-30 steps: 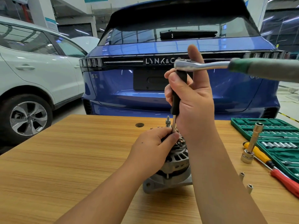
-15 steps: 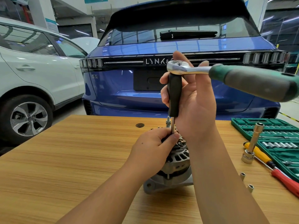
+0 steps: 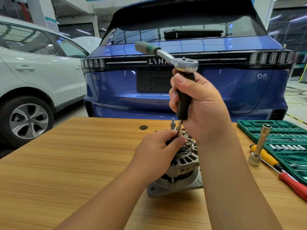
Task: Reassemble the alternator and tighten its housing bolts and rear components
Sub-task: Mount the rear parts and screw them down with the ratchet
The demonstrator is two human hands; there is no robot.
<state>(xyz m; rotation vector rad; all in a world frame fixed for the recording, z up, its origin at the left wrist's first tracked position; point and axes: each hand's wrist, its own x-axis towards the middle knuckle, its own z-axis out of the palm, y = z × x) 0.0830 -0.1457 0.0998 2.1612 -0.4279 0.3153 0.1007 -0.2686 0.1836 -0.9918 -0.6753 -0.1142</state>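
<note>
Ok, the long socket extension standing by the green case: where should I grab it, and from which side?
Take the long socket extension by its bare mid-shaft, coming from the left, the open table side. It stands on its wide base, leaning right towards the green case, with the yellow-handled screwdriver lying right behind its base. Pinching the shaft, probably best above the base, avoids both.

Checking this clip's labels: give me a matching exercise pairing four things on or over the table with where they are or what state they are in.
Things:
1. ratchet wrench
2. alternator
3. socket set case
4. red-handled screwdriver

Places or states:
A. lying flat on the table in front of the case
B. open at the table's right edge
C. on top of a black-handled driver gripped by the right hand
D. standing on the table under the left hand

Pairs: 1-C, 2-D, 3-B, 4-A
</note>
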